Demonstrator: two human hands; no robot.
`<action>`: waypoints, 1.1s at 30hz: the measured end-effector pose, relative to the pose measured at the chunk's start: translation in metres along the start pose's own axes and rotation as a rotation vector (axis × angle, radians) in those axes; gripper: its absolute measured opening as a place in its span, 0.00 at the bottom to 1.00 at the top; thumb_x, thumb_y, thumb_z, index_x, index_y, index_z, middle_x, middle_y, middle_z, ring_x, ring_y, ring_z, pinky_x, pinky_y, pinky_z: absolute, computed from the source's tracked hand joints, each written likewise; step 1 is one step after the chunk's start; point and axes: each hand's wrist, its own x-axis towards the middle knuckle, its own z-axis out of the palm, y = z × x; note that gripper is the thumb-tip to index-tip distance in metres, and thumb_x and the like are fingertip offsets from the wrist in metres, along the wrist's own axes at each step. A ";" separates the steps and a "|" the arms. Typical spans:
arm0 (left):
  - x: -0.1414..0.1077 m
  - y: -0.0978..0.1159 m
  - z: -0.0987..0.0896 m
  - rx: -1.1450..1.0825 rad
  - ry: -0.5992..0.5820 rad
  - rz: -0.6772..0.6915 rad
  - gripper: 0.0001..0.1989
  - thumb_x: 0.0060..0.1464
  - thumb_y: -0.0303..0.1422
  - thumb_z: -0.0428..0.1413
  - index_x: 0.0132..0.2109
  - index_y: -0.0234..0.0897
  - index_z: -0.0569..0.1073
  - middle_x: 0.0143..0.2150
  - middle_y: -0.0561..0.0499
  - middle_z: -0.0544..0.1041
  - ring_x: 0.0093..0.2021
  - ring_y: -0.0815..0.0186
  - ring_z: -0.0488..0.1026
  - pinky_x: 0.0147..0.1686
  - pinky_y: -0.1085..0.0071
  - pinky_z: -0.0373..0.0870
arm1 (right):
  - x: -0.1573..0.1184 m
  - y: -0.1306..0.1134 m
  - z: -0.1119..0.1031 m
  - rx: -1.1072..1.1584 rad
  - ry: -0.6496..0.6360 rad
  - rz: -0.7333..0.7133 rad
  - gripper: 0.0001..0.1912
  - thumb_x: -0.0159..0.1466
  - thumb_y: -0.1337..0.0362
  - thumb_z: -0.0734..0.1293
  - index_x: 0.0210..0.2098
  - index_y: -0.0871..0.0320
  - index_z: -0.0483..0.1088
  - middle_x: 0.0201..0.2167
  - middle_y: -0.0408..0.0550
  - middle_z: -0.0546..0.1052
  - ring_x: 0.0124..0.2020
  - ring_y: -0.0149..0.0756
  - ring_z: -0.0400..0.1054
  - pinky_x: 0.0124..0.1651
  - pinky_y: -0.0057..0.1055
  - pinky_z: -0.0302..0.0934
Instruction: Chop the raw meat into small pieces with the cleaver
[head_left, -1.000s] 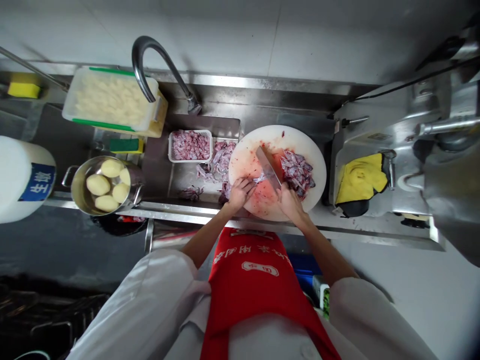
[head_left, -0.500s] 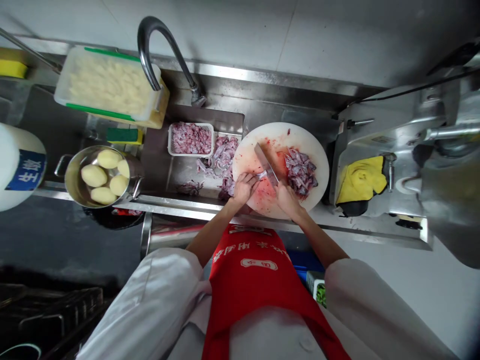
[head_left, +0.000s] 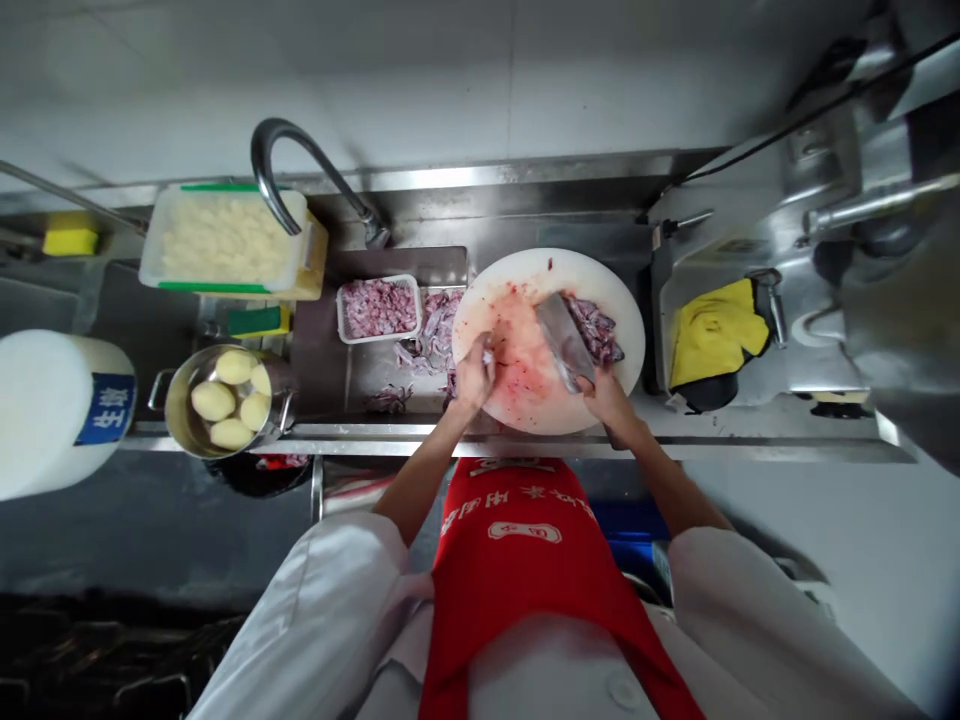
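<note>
My right hand (head_left: 606, 398) grips a cleaver (head_left: 564, 338), its broad blade tilted over the round white cutting board (head_left: 517, 275). The blade lies against the pile of dark pinkish cut meat (head_left: 596, 330) on the board's right side and partly covers it. At the board's left edge, my left hand (head_left: 472, 378) is closed, and a small pale piece of meat (head_left: 488, 355) shows at its fingertips. What animal the meat is from I cannot tell. Red stains and small scraps mark the board between my hands.
Left of the board, a sink holds loose raw meat (head_left: 435, 335) and a white basket of chopped meat (head_left: 381, 307). Further left are a pot of peeled potatoes (head_left: 213, 400), a lidded tub (head_left: 221, 240) and a faucet (head_left: 311, 150). A yellow cloth (head_left: 716, 335) lies on the right.
The cleaver has moved right from the board's middle to the meat pile, its blade turned flatter. My left hand has drawn away from the blade with the small piece. The camera view has shifted.
</note>
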 end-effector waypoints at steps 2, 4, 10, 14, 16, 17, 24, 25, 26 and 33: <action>0.008 0.024 -0.015 -0.205 0.166 0.038 0.19 0.66 0.36 0.53 0.62 0.36 0.68 0.39 0.48 0.77 0.34 0.66 0.74 0.40 0.69 0.70 | -0.008 0.021 0.002 0.021 0.036 0.032 0.17 0.72 0.61 0.59 0.52 0.67 0.70 0.45 0.62 0.80 0.49 0.50 0.74 0.46 0.33 0.62; 0.017 0.056 -0.030 -0.386 0.296 0.060 0.19 0.66 0.41 0.54 0.58 0.36 0.71 0.37 0.50 0.75 0.32 0.69 0.72 0.37 0.72 0.69 | -0.014 0.032 0.004 0.046 0.053 0.049 0.18 0.72 0.61 0.59 0.53 0.66 0.70 0.45 0.62 0.80 0.49 0.50 0.74 0.46 0.33 0.62; 0.013 0.091 -0.033 -0.747 0.389 -0.047 0.23 0.60 0.52 0.59 0.33 0.35 0.71 0.24 0.56 0.65 0.23 0.74 0.62 0.25 0.77 0.60 | -0.023 0.027 -0.001 0.102 0.037 0.052 0.18 0.72 0.62 0.59 0.56 0.65 0.68 0.47 0.62 0.80 0.50 0.49 0.74 0.45 0.31 0.61; -0.012 0.043 -0.007 -0.861 0.303 -0.260 0.30 0.56 0.57 0.59 0.24 0.38 0.59 0.20 0.60 0.55 0.19 0.77 0.53 0.20 0.77 0.53 | -0.031 0.022 -0.007 0.060 -0.009 0.087 0.17 0.73 0.61 0.59 0.55 0.65 0.68 0.43 0.61 0.80 0.48 0.49 0.75 0.43 0.31 0.60; -0.024 0.021 0.001 -0.892 0.335 -0.341 0.31 0.54 0.58 0.60 0.24 0.39 0.57 0.19 0.61 0.54 0.19 0.77 0.51 0.20 0.77 0.51 | -0.036 0.016 -0.012 0.025 -0.035 0.101 0.17 0.73 0.61 0.58 0.55 0.64 0.68 0.44 0.62 0.80 0.48 0.49 0.75 0.42 0.32 0.60; -0.028 0.012 0.003 -0.904 0.354 -0.360 0.31 0.54 0.57 0.60 0.24 0.39 0.57 0.19 0.61 0.54 0.19 0.76 0.51 0.20 0.76 0.51 | -0.037 0.011 -0.014 0.009 -0.043 0.105 0.17 0.73 0.62 0.58 0.55 0.64 0.67 0.44 0.62 0.80 0.48 0.49 0.75 0.42 0.32 0.60; -0.038 -0.016 -0.004 -0.928 0.410 -0.346 0.27 0.55 0.53 0.62 0.24 0.39 0.60 0.18 0.60 0.59 0.21 0.73 0.60 0.25 0.75 0.61 | -0.033 -0.039 -0.024 -0.039 -0.003 0.047 0.17 0.74 0.63 0.56 0.58 0.64 0.64 0.44 0.62 0.80 0.47 0.48 0.76 0.44 0.33 0.61; -0.038 -0.018 -0.004 -0.938 0.408 -0.346 0.27 0.55 0.53 0.62 0.24 0.39 0.61 0.18 0.59 0.60 0.21 0.73 0.62 0.26 0.75 0.63 | -0.031 -0.047 -0.024 -0.044 -0.002 0.028 0.17 0.75 0.63 0.55 0.58 0.64 0.63 0.44 0.62 0.80 0.46 0.47 0.76 0.44 0.33 0.61; -0.039 -0.020 -0.003 -0.950 0.406 -0.348 0.27 0.55 0.52 0.62 0.24 0.39 0.61 0.18 0.59 0.61 0.22 0.72 0.63 0.27 0.75 0.64 | -0.029 -0.055 -0.023 -0.046 -0.001 0.007 0.17 0.75 0.62 0.55 0.58 0.64 0.63 0.43 0.62 0.80 0.45 0.47 0.77 0.44 0.33 0.62; -0.038 -0.031 -0.006 -0.852 0.465 -0.398 0.20 0.57 0.49 0.61 0.31 0.38 0.67 0.23 0.58 0.66 0.24 0.72 0.66 0.33 0.74 0.68 | -0.019 -0.094 -0.002 -0.031 -0.032 -0.121 0.20 0.75 0.60 0.54 0.60 0.63 0.63 0.44 0.61 0.81 0.45 0.44 0.76 0.44 0.32 0.62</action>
